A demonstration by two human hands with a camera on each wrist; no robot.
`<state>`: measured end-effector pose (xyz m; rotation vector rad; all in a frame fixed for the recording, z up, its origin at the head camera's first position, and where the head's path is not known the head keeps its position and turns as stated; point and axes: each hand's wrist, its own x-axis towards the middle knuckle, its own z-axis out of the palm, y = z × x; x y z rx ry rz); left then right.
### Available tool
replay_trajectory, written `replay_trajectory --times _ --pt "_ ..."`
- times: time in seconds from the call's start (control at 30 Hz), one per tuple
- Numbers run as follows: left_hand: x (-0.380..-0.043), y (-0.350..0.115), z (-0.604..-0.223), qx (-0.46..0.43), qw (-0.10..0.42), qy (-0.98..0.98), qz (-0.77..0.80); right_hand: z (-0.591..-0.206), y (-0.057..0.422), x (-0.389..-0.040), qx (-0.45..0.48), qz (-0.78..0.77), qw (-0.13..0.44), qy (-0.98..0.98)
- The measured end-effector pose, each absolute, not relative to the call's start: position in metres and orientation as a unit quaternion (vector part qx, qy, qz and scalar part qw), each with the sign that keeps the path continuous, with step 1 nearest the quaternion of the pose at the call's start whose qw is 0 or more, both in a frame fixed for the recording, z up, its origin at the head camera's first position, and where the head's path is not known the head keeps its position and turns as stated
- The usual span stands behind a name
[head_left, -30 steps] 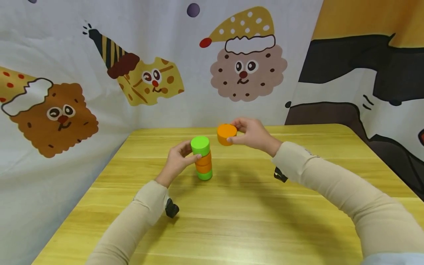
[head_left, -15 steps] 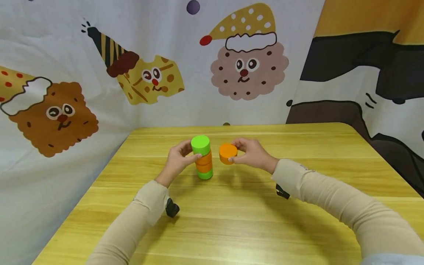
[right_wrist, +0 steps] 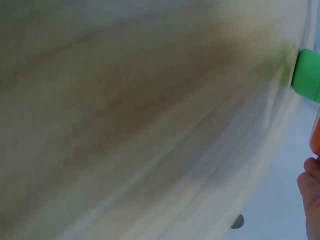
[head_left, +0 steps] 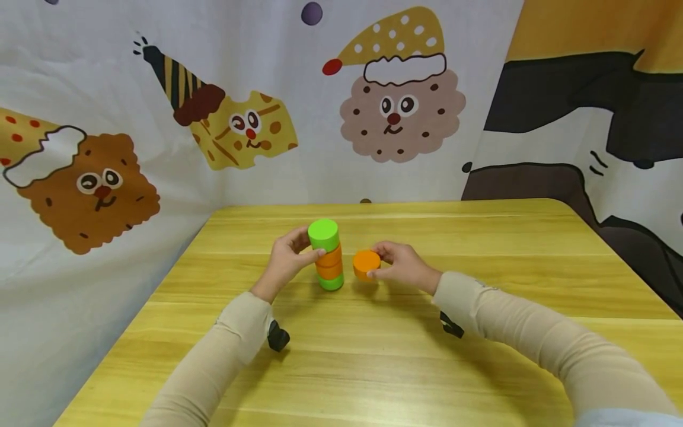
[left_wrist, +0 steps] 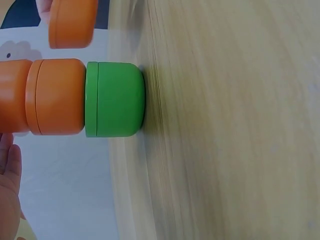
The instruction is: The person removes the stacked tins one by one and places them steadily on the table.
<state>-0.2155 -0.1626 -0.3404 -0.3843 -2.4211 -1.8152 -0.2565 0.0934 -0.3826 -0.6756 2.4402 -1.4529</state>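
1. Gripped near its top by the left hand: the stack, standing on the table, left of the middle and toward the far side.
2. Curled around it, with the thumb across the front near the lower rim of the green top block, and with the other fingers behind, partly hidden; parted only as wide as the stack.
3. Piled from the top down: green, orange, orange, green, all short and round. Seated on the table at the green base block, as seen from the left wrist.
4. Pinched in the right hand: the orange loose block, with the thumb on its near side and fingers around its far side; parted by about the block's breadth.
5. Held just right of the stack, lower than its top, with a narrow gap between; raised off the table in the left wrist view, flat face up.
6. Behind both hands, the table's far edge, against a cartoon-printed backdrop. Beyond the left sleeve, the slanting left edge.
7. Toward the near side, between the two sleeves, and rightward beyond the right hand: broad stretches of bare wood.
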Motion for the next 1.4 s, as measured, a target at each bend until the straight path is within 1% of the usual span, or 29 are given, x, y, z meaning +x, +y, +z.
replay_trajectory --times 0.1,0.33,0.47,0.8,1.13,1.4 --pt "-0.216 -0.163 -0.341 -0.126 0.045 -0.792 -0.596 -0.388 0.092 -0.258 -0.219 -0.488 0.121 0.836" --pt "-0.233 -0.170 -0.363 -0.126 0.042 -0.781 -0.611 -0.396 0.092 -0.258 -0.220 -0.484 0.136 0.836" --pt "-0.236 -0.172 -0.367 -0.126 0.046 -0.779 -0.613 -0.400 0.092 -0.259 -0.222 -0.483 0.141 0.835" --pt "-0.236 -0.171 -0.369 -0.139 0.061 -0.776 -0.612 -0.402 0.094 -0.261 -0.213 -0.474 0.158 0.840" --pt "-0.234 -0.170 -0.366 -0.132 0.051 -0.774 -0.617 -0.406 0.097 -0.263 -0.206 -0.485 0.171 0.833" --pt "-0.235 -0.171 -0.368 -0.134 0.048 -0.774 -0.617 -0.402 0.099 -0.262 -0.222 -0.442 0.166 0.853"
